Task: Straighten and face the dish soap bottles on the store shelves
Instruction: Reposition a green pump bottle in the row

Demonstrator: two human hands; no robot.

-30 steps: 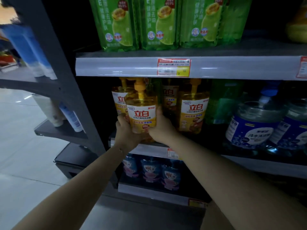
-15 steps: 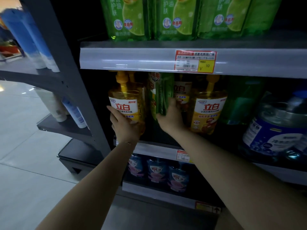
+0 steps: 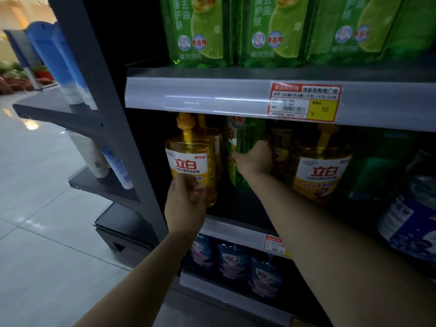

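Note:
On the middle shelf (image 3: 238, 226) a yellow pump bottle of dish soap (image 3: 191, 159) stands at the left end, its white and red label facing me. My left hand (image 3: 185, 201) grips its lower front. Further back, my right hand (image 3: 256, 159) is closed on a green dish soap bottle (image 3: 243, 142) that shows its narrow side and part of a label. A second yellow pump bottle (image 3: 318, 171) stands to the right, label forward. Another yellow bottle (image 3: 279, 140) sits in the dark behind my right hand.
Green refill pouches (image 3: 266, 31) line the top shelf above a price rail (image 3: 200, 95) with a red and yellow tag (image 3: 304, 102). Blue pouches (image 3: 232, 259) fill the bottom shelf. Large blue-labelled jugs (image 3: 410, 223) stand at right. A grey upright post (image 3: 113, 119) borders the left side.
The yellow bottle went from both hands to the left end of the shelf. My left hand slid down to its lower front; my right hand took hold of the green bottle behind.

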